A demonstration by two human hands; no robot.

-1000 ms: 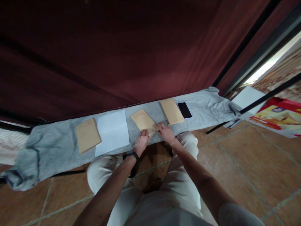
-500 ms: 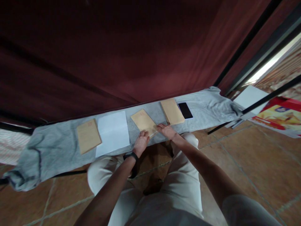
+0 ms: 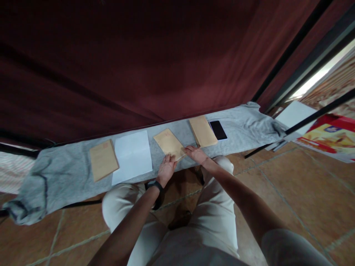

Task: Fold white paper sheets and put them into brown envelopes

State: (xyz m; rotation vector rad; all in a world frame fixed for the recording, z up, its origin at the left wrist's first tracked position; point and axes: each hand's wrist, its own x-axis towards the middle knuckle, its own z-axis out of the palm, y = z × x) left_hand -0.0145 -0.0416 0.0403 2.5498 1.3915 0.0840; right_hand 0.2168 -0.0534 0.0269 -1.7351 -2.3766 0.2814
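A tan paper envelope (image 3: 168, 141) lies at a slant on the grey cloth, its near end between my two hands. My left hand (image 3: 166, 170), with a dark watch on the wrist, is closed on the envelope's near left edge, fingers bent over it. My right hand (image 3: 196, 154) pinches the near right corner, where the flap seems to be. To the right is a stack of tan envelopes (image 3: 204, 132). Left of the held envelope lie white paper sheets (image 3: 133, 155) and another pile of tan envelopes (image 3: 103, 160), which overlaps the sheets.
A grey cloth (image 3: 66, 181) covers the narrow bench. Beside the right stack lies a dark-screened phone (image 3: 218, 130). A dark red curtain (image 3: 166, 74) hangs right behind the bench. A red and yellow box (image 3: 331, 136) stands at the far right, past a black bar.
Very little differs. Both hands stay at the envelope's near end, with only a slight shift of the fingers; the other papers lie as before.
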